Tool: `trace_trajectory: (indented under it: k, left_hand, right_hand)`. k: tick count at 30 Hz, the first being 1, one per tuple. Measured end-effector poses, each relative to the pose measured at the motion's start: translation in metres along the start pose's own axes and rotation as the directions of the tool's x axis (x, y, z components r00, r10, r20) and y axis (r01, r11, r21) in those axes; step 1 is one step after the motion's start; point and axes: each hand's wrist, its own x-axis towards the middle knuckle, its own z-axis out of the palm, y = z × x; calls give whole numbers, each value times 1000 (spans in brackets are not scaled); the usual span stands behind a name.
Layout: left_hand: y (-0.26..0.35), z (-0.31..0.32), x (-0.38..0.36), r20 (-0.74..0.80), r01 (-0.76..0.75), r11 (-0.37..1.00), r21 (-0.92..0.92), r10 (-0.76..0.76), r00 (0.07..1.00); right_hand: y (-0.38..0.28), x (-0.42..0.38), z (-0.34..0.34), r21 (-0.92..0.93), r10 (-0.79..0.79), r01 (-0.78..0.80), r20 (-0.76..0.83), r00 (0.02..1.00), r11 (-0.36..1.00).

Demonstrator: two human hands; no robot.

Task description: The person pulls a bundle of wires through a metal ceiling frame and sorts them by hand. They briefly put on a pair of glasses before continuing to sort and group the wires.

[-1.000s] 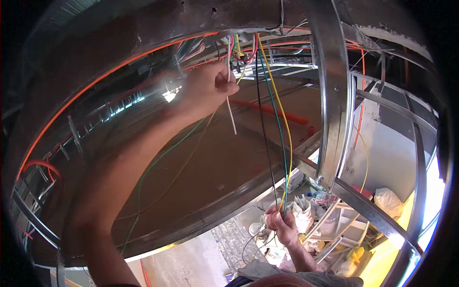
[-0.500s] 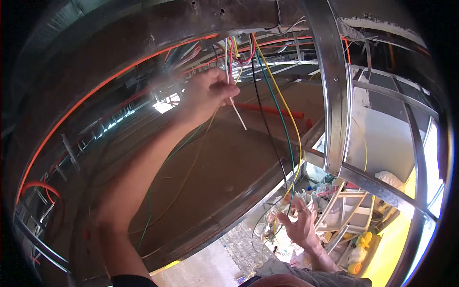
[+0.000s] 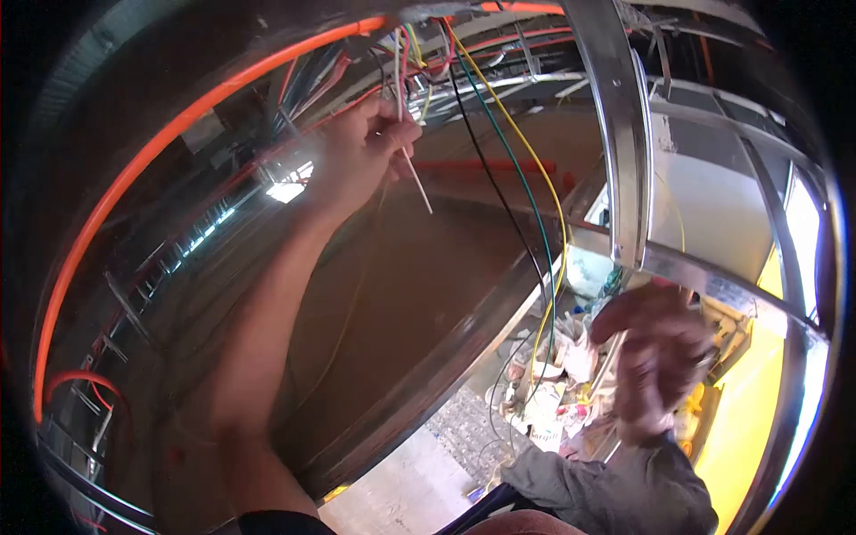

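Observation:
In my left hand (image 3: 379, 138), a white wire (image 3: 417, 185) is pinched between thumb and fingers, its straight free end pointing down past them. Red and yellow wires (image 3: 414, 45) bunch just above this hand, under the dark beam. To its right hang loose black (image 3: 488, 169), green (image 3: 513, 160) and yellow (image 3: 517, 111) wires, which run down past the ledge. Lower right, my right hand (image 3: 660, 357) is raised, somewhat blurred, with curved fingers and thumb apart. I see nothing between them, and it stands to the right of the hanging wires.
A metal stud (image 3: 620, 143) stands right of the wires, joined to a metal rail (image 3: 722, 281). Orange conduit (image 3: 134, 183) curves along the beam at left. Below the brown panel (image 3: 392, 312), the floor holds bags and clutter (image 3: 562, 366) beside a yellow surface (image 3: 744, 401).
My right hand has moved up and right, away from the hanging wires, and looks larger. The left hand keeps its pinch on the white wire. The whole view has shifted a little.

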Motion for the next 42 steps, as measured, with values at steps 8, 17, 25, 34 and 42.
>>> trace_trajectory:
  k: [8, 17, 25, 34, 42]
  left_hand:
    - [-5, 3, -6, -13, 21, 1000, -6, -21, 1000]
    - [-3, -8, -8, -3, 21, 999, 32, -21, 1000]
    - [-7, -9, -6, -22, 5, 999, 41, -4, 1000]
    - [-7, -12, -5, -26, 57, 992, 108, -54, 998]
    - [-1, -20, -9, 1, 67, 995, 68, -68, 998]
  right_hand:
    - [-34, 76, -54, -230, -599, 573, -58, 798, 786]
    - [-37, 71, -63, -270, -548, 511, -81, 832, 816]
    - [-36, 71, -69, -261, -549, 514, -82, 832, 817]
    - [-39, 38, -25, -22, -240, 239, -123, 963, 971]
    - [-6, -95, 29, 530, -334, -802, 835, 437, 276]
